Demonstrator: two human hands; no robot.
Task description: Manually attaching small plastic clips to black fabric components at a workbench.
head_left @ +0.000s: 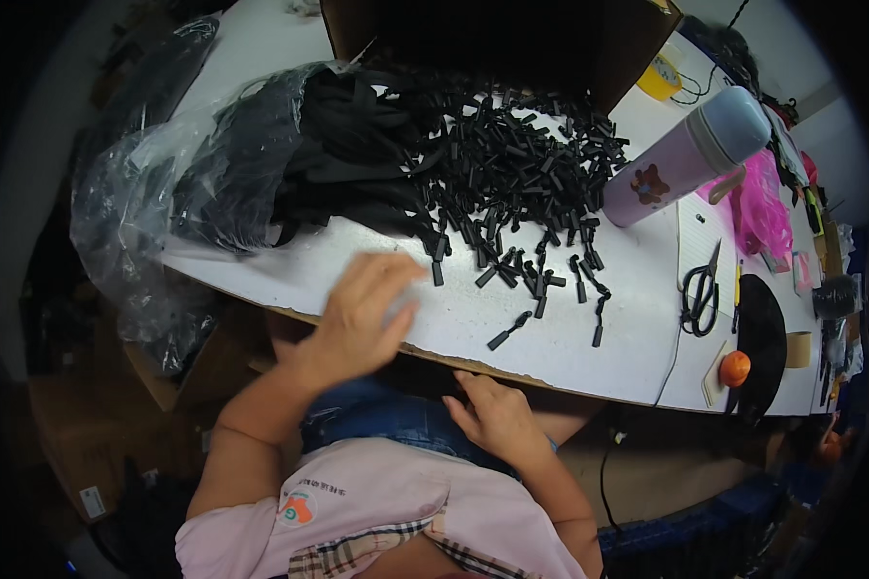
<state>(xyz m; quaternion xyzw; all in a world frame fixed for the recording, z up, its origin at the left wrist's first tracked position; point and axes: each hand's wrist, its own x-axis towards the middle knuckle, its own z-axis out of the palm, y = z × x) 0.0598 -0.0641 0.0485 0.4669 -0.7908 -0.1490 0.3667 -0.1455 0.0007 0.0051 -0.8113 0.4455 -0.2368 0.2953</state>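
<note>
A heap of small black pieces that look like zipper pulls [521,164] covers the far middle of the white table [415,318], with a few lying loose toward me. Left of the heap, long black fabric strips [348,183] come out of a clear plastic bag [135,183]. My left hand [362,314] hovers above the table's front edge, blurred by motion. Its thumb stands apart from the curved fingers, with nothing visible between them. At the front edge, below the loose pulls, is my right hand [502,417]. Thumb and forefinger are apart and look free; the other fingers are partly hidden.
An open cardboard box [661,39] stands behind the heap. To the right are a pale bottle [681,159], black-handled scissors [700,297], an orange round object [734,369], a pink plastic bag [763,212] and yellow tape [658,79]. A cardboard carton [97,454] sits below at left.
</note>
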